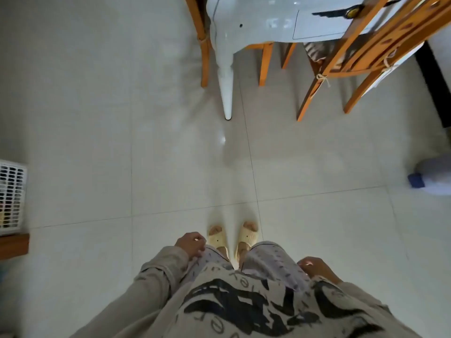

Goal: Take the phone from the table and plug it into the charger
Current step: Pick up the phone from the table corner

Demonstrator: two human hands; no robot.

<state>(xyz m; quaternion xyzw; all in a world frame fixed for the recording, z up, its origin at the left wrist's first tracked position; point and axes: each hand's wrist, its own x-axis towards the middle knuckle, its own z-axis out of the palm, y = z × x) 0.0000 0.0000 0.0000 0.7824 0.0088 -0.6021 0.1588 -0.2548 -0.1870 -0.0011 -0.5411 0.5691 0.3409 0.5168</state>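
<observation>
Table point(256, 23) glossy white, tapered leg point(225, 89), dark blurred object point(334, 12) on top

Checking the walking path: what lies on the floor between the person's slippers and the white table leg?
In the head view, only bare glossy white floor tile lies between the cream slippers and the tapered white table leg; nothing obstructs it.

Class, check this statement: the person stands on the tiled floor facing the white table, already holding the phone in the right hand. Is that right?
Not quite. The head view shows the right hand holding nothing, hanging at the person's side, as does the left hand. The rest holds: the person stands on the tiled floor facing the white table.
</observation>
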